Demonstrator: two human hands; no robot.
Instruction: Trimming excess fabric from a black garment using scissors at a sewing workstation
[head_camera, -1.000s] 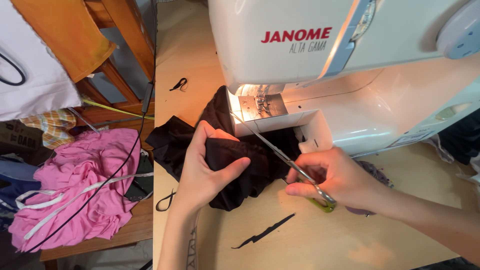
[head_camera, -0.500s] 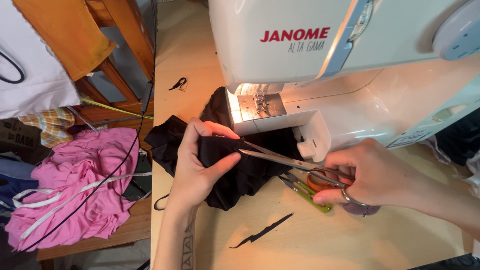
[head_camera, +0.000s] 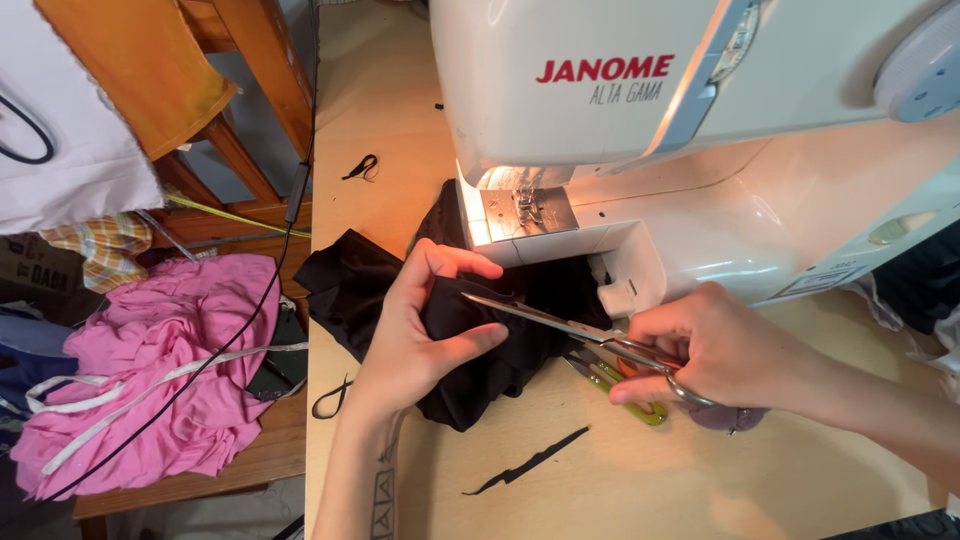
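Head view: at a pale table, the left hand pinches a fold of black fabric in front of a white sewing machine, while the right hand, fingers curled through the handles, closes silver scissors on the fabric's edge.

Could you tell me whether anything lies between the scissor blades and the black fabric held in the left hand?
Nothing visible does. The scissors in the right hand already reach the black fabric gripped by the left hand.
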